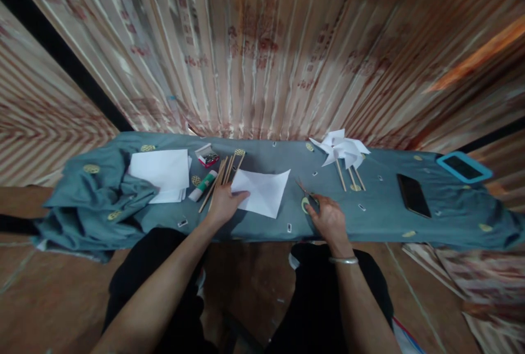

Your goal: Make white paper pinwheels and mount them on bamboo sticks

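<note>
Lettering on the green-banded tube (204, 186) was too blurred to read. Fingers of the left hand (223, 203) gripped the white sheet (264, 190) by its left edge; those of the right hand (329, 217) were closed around the scissors (305, 195). Bare tabletop (385, 217) showed between pinwheels (343, 150) and phone (413, 195).

The sheet (262, 192) at centre is smooth matt white paper, as are the stack (162, 170) at left and the pinwheels (342, 149) at right. The scissors (305, 198) pair thin metal blades with plastic-looking handles. Bare matt wood makes the sticks (219, 179); the glue stick (204, 185) looks like smooth plastic. Matt, rumpled cloth (77, 206) covers the surface (381, 217). The phone (413, 195) has a dark glossy face, the bangle (343, 260), lower right, shiny metal, and the curtain (262, 69) behind is pleated printed fabric.
</note>
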`<state>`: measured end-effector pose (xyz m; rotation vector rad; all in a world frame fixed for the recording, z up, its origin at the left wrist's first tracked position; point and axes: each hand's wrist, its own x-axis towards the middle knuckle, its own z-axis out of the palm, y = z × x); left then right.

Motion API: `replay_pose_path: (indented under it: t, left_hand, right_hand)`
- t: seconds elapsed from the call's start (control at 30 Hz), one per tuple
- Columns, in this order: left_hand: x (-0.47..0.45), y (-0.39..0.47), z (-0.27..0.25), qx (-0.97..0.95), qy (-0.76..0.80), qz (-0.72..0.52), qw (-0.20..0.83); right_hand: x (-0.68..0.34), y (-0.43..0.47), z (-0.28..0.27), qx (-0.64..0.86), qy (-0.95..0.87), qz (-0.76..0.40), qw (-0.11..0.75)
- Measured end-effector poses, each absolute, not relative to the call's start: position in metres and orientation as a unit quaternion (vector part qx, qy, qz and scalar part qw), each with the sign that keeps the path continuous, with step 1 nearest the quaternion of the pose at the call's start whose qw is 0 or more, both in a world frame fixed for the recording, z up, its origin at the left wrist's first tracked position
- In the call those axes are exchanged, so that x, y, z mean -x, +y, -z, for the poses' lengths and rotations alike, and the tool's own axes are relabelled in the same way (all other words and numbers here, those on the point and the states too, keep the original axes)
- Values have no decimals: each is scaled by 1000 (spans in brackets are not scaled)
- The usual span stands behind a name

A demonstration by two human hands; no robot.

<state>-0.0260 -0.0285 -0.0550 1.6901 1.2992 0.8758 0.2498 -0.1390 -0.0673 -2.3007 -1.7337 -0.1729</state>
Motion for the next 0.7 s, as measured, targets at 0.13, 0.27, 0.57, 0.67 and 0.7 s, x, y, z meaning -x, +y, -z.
replay_pose_path:
  t: [0.13,0.27,0.57,0.67,0.7]
  left_hand:
    - [30,-22,51,-629,499,-410,433]
    - [36,-14,50,-533,509,-462,492]
    - [29,-10,40,-276,425,-597,622]
    - [28,-7,40,-252,411,-608,631]
    - [29,-7,41,-250,408,-614,628]
  right_hand:
    - [-248,-136,65,797,-589,15,137]
    - [-240,-132,63,794,-517,-113,300]
    - [-172,-130,57,547,-271,-552,568]
    - [-147,-132,56,524,-289,-606,524]
    - [-140,-133,56,518,-302,-616,510]
